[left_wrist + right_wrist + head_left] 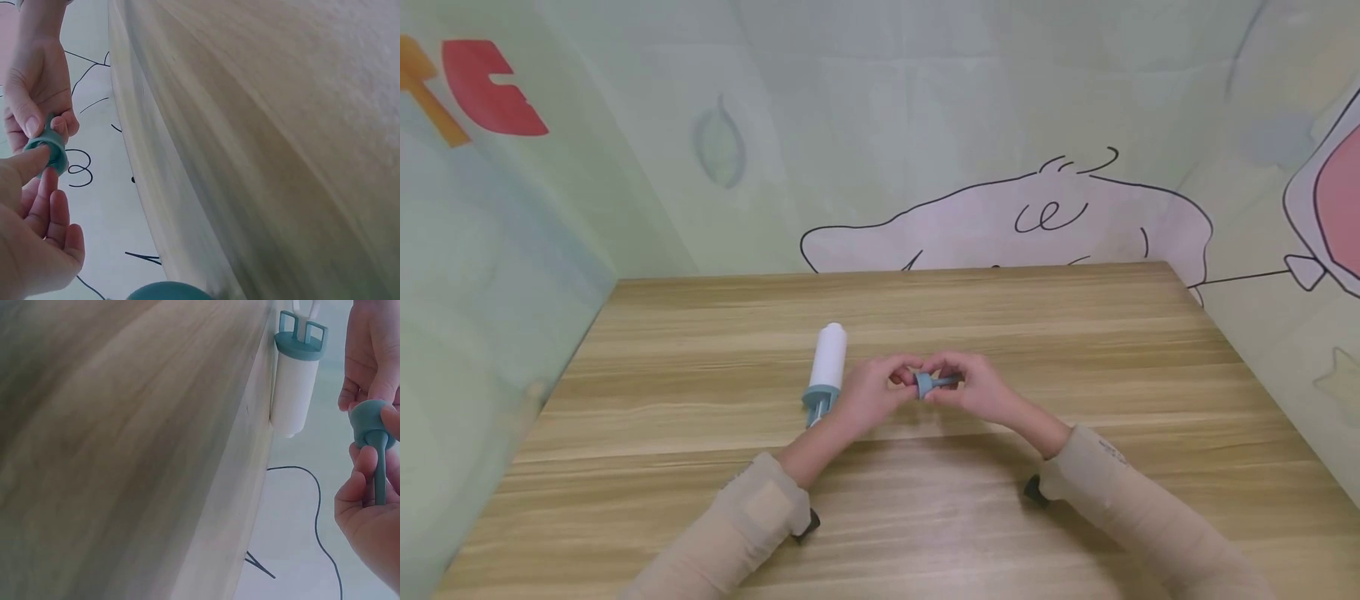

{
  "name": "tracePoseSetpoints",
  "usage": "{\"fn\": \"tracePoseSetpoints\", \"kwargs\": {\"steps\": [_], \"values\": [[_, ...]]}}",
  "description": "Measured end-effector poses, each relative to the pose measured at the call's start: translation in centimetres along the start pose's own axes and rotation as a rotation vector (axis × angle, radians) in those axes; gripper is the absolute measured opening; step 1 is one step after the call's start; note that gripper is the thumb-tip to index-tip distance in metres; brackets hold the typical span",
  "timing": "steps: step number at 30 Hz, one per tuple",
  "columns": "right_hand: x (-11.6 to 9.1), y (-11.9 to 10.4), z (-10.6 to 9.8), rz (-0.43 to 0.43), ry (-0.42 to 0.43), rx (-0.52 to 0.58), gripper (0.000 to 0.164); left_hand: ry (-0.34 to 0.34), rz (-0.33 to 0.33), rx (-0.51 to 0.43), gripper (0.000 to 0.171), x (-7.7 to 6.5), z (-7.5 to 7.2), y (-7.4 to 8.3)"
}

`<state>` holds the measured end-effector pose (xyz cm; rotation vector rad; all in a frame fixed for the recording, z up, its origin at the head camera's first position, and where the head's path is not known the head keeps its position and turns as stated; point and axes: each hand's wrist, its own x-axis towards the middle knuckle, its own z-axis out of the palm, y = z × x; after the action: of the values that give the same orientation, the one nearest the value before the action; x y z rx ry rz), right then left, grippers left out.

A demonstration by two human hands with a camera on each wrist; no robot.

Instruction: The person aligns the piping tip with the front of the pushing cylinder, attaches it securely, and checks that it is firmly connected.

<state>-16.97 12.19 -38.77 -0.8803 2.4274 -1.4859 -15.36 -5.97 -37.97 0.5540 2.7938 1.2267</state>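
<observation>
Both hands hold a small blue-green nozzle-like piece (923,385), a cup with a narrow stem, above the table. My left hand (871,392) pinches the cup's rim; in the left wrist view a fingertip reaches into its open end (55,150). My right hand (983,388) grips it from the other side, fingers curled about the stem (380,465), which points right in the head view. Left of the left hand lies a white cylinder (829,358) with a blue-green end collar and handle, resembling a large syringe; the left forearm is close to its handle.
The wood-grain table (700,500) runs up to a pale cloth backdrop (850,125) printed with cartoon drawings. Black wrist-worn devices (808,525) show under both sleeves.
</observation>
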Motion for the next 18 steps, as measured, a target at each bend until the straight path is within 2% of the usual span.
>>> {"fn": "tracePoseSetpoints", "kwargs": {"steps": [8,18], "values": [[-0.1,0.2,-0.6,0.038,0.006,-0.002,0.027,0.021,0.018,0.078,0.027,-0.5,-0.8,-0.4],[-0.2,0.1,-1.2,0.093,0.017,-0.015,0.028,0.021,0.010,0.142,0.027,-0.5,-2.8,-1.5]]}}
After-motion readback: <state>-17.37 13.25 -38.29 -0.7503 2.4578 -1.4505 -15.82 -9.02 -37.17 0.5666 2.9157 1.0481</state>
